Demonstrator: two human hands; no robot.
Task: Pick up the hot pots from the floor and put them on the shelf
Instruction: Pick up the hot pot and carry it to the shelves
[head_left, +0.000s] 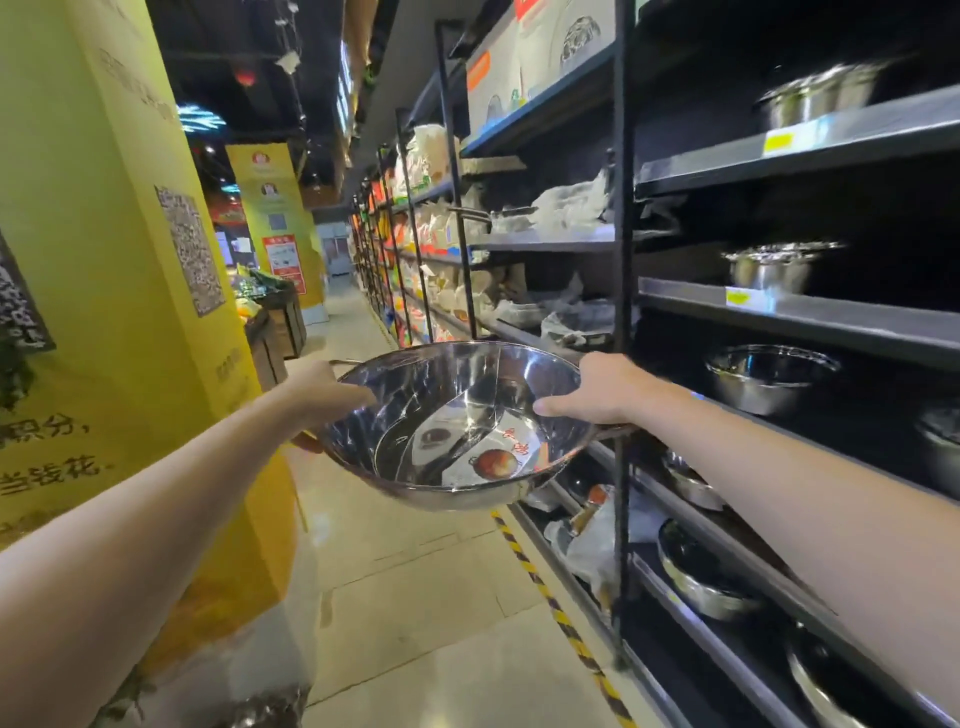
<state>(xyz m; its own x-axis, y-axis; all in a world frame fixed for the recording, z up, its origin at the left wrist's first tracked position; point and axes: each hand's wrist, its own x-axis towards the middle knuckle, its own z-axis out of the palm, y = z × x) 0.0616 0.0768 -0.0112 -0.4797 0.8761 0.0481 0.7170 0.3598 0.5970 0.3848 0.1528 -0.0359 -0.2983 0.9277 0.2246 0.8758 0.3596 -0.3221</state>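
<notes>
Two hands hold a shiny hot pot up in a shop aisle.

The left hand (324, 387) grips the pot (457, 423) at its left rim, and the right hand (597, 389) grips its right rim, thumb inside. The pot is in the air, tipped toward the camera, just left of the dark shelf (800, 317) and above the pale floor (415, 597). A divider and a round sticker show inside the pot. More steel pots and bowls sit on the shelf to its right. A yellow pillar (104, 260) stands to the left of the pot.
</notes>
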